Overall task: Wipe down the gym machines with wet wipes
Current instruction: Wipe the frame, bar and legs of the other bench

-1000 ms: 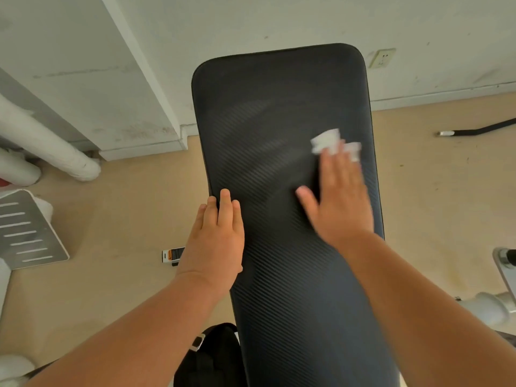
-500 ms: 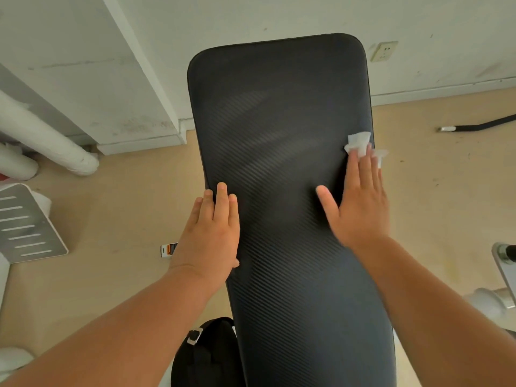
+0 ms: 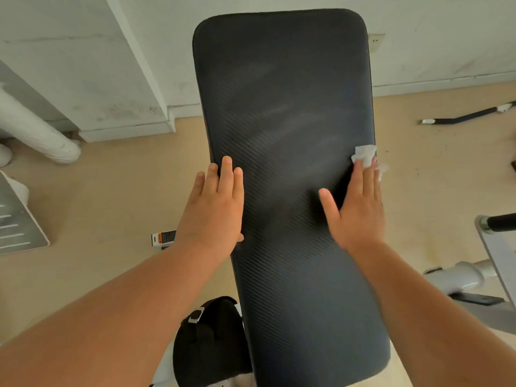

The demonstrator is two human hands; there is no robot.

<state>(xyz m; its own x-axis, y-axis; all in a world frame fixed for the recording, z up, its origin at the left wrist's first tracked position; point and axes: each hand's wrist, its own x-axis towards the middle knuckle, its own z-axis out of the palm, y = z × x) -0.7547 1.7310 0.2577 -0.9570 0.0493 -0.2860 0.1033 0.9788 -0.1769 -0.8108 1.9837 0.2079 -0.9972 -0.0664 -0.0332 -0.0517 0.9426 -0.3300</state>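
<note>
Right hand (image 3: 358,210), fingers straight, presses wipe (image 3: 365,155) flat under fingertips at pad (image 3: 284,107) right edge; left hand (image 3: 215,208) flat on left edge

The long black padded bench surface (image 3: 284,135), finely ribbed on the diagonal, runs up the middle of the frame. A crumpled white wet wipe (image 3: 364,155) lies at its right edge under the fingertips of the right hand (image 3: 357,210). The left hand (image 3: 215,208) rests flat on its left edge.
</note>
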